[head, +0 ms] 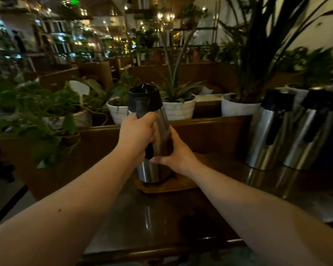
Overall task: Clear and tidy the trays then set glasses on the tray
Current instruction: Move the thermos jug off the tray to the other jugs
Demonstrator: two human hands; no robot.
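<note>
Thermos jug [152,131], steel with black lid, is gripped at twelve o'clock: left hand [136,134] fingers clamped on its handle, right hand [178,156] fingers wrapped round its body, base on wooden tray [165,186] on the bench [161,223]. No writing is legible.

dim, warm — far lamps glare | motion blur | edges bowed

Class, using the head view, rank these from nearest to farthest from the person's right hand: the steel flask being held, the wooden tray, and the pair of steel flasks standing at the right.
1. Steel flask, centre: the right hand is touching its side.
2. Wooden tray, just below the hand, under the flask.
3. Pair of steel flasks, far right on the table.
</note>
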